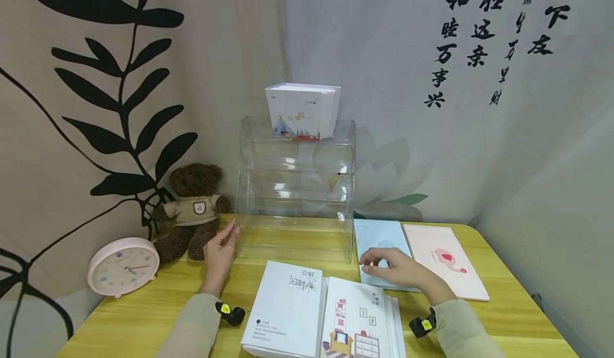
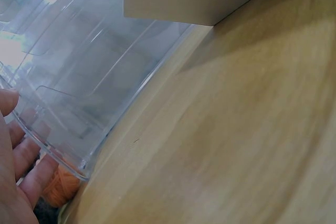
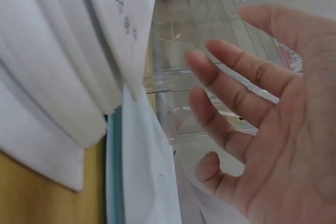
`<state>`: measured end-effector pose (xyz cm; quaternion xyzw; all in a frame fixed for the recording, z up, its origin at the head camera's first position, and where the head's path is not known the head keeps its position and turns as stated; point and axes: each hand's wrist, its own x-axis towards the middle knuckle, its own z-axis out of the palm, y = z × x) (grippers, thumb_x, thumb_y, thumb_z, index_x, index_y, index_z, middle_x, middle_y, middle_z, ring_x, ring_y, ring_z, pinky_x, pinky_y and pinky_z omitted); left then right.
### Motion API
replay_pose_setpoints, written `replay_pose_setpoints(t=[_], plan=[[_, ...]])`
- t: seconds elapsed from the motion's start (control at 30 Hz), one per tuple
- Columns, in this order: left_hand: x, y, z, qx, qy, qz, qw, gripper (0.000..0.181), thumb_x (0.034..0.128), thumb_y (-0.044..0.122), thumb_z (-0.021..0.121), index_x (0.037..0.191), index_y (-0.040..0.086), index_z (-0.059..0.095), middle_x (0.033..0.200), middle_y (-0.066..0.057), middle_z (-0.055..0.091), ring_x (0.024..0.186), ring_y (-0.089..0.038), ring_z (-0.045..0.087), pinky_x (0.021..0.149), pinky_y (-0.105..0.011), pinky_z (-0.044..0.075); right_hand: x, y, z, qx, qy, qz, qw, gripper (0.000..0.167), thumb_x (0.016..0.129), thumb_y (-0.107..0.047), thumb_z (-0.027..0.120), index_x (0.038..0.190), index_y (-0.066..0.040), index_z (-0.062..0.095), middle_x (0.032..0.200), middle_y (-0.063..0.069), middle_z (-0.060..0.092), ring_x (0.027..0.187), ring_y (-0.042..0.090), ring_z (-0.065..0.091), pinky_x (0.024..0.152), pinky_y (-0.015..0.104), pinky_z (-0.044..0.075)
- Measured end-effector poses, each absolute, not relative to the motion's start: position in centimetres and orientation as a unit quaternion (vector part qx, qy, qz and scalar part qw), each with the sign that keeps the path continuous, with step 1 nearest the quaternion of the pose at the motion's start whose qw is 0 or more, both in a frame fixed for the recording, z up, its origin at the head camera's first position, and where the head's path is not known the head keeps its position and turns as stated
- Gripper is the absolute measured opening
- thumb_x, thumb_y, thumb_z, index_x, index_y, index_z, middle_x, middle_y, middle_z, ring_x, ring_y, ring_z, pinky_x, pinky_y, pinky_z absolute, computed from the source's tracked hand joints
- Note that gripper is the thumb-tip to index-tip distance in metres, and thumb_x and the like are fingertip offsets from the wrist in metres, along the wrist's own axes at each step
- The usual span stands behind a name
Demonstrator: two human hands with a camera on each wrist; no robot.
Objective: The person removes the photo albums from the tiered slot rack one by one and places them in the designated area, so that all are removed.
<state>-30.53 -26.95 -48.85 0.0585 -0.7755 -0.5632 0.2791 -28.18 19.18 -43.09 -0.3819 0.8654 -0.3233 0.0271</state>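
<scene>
A clear tiered display rack stands upright at the table's back, with white illustrated booklets in its top tier. My left hand is at the rack's lower left side; in the left wrist view its relaxed fingers lie along the clear edge. Closer to me lie two piles of white books, the left pile with grey lettering and the right pile with a furniture drawing. My right hand hovers over the light blue notebook, its fingers loosely bent and holding nothing.
A pink notebook with an elephant picture lies at the right. To the left are a brown teddy bear and a pink alarm clock. Behind the rack's edge shows an orange yarn-like ball. Wall fabric borders the table.
</scene>
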Motion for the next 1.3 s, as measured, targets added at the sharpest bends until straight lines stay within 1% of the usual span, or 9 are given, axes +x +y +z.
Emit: replay_pose_setpoints(t=[0.2, 0.3, 0.43, 0.53, 0.7, 0.8, 1.0, 1.17, 1.3], plan=[[-30.7, -27.0, -48.9, 0.062, -0.776, -0.560, 0.285, 0.038, 0.0958, 0.046, 0.068, 0.133, 0.035, 0.067, 0.131, 0.002, 0.066, 0.116, -0.023, 0.064, 0.101, -0.047, 0.048, -28.6, 19.1, -42.2, -0.375, 0.867, -0.327, -0.004, 0.026, 0.101, -0.035, 0.064, 0.123, -0.021, 0.067, 0.114, -0.002, 0.068, 0.097, 0.010, 0.060, 0.074, 0.039, 0.048], [-30.7, -27.0, -49.0, 0.061, -0.774, -0.567, 0.276, 0.040, 0.0958, 0.047, 0.067, 0.134, 0.035, 0.066, 0.131, 0.000, 0.067, 0.119, -0.024, 0.063, 0.107, -0.048, 0.043, -28.7, 19.1, -41.3, -0.370, 0.869, -0.328, -0.009, 0.034, 0.101, -0.036, 0.064, 0.129, -0.018, 0.065, 0.120, 0.002, 0.068, 0.102, 0.014, 0.061, 0.080, 0.046, 0.049], [-30.6, -27.0, -49.0, 0.054, -0.774, -0.570, 0.272, 0.041, 0.0967, 0.048, 0.065, 0.136, 0.035, 0.064, 0.134, 0.003, 0.065, 0.120, -0.023, 0.063, 0.102, -0.047, 0.048, -29.1, 18.8, -39.4, -0.371, 0.871, -0.321, -0.022, 0.042, 0.101, -0.038, 0.063, 0.135, -0.013, 0.062, 0.129, 0.000, 0.064, 0.113, 0.025, 0.061, 0.091, 0.056, 0.049], [-30.6, -27.0, -49.0, 0.053, -0.775, -0.567, 0.274, 0.040, 0.0972, 0.047, 0.065, 0.136, 0.036, 0.064, 0.133, 0.004, 0.065, 0.118, -0.022, 0.064, 0.093, -0.046, 0.053, -29.9, 18.3, -37.4, -0.379, 0.872, -0.305, -0.044, 0.048, 0.100, -0.038, 0.064, 0.140, -0.012, 0.058, 0.138, 0.000, 0.059, 0.124, 0.029, 0.057, 0.098, 0.059, 0.046], [-30.6, -27.0, -49.0, 0.051, -0.777, -0.560, 0.285, 0.041, 0.0959, 0.050, 0.065, 0.135, 0.036, 0.065, 0.131, 0.003, 0.066, 0.118, -0.023, 0.063, 0.104, -0.047, 0.046, -31.7, 16.8, -32.8, -0.414, 0.861, -0.280, -0.095, 0.060, 0.099, -0.035, 0.066, 0.153, -0.019, 0.045, 0.153, 0.003, 0.047, 0.140, 0.028, 0.043, 0.109, 0.056, 0.038], [-30.6, -27.0, -49.0, 0.047, -0.777, -0.555, 0.293, 0.039, 0.0969, 0.045, 0.066, 0.135, 0.034, 0.066, 0.130, 0.000, 0.067, 0.116, -0.025, 0.064, 0.104, -0.049, 0.045, -33.0, 15.5, -30.0, -0.437, 0.850, -0.253, -0.147, 0.067, 0.098, -0.032, 0.068, 0.157, -0.022, 0.039, 0.157, 0.007, 0.041, 0.143, 0.032, 0.038, 0.110, 0.059, 0.035], [-30.5, -27.3, -48.9, 0.046, -0.775, -0.555, 0.301, 0.037, 0.0981, 0.039, 0.067, 0.134, 0.032, 0.066, 0.130, -0.001, 0.067, 0.114, -0.025, 0.066, 0.095, -0.048, 0.052, -35.5, 11.7, -23.7, -0.435, 0.847, -0.149, -0.267, 0.067, 0.095, -0.036, 0.070, 0.153, -0.015, 0.045, 0.157, 0.018, 0.037, 0.141, 0.044, 0.036, 0.109, 0.068, 0.030], [-30.4, -27.3, -48.8, 0.044, -0.775, -0.561, 0.287, 0.037, 0.0991, 0.035, 0.067, 0.136, 0.030, 0.065, 0.136, 0.001, 0.063, 0.119, -0.027, 0.063, 0.102, -0.051, 0.047, -36.7, 9.1, -19.6, -0.398, 0.864, -0.089, -0.296, 0.066, 0.096, -0.051, 0.064, 0.153, -0.026, 0.044, 0.163, 0.013, 0.027, 0.149, 0.042, 0.020, 0.108, 0.078, 0.014], [-30.4, -27.1, -48.9, 0.048, -0.776, -0.563, 0.281, 0.038, 0.0984, 0.038, 0.067, 0.136, 0.032, 0.065, 0.137, 0.005, 0.062, 0.120, -0.025, 0.062, 0.102, -0.051, 0.047, -37.5, 7.6, -17.3, -0.388, 0.864, -0.066, -0.313, 0.065, 0.096, -0.052, 0.062, 0.154, -0.030, 0.043, 0.165, 0.012, 0.022, 0.152, 0.039, 0.011, 0.108, 0.078, 0.006]])
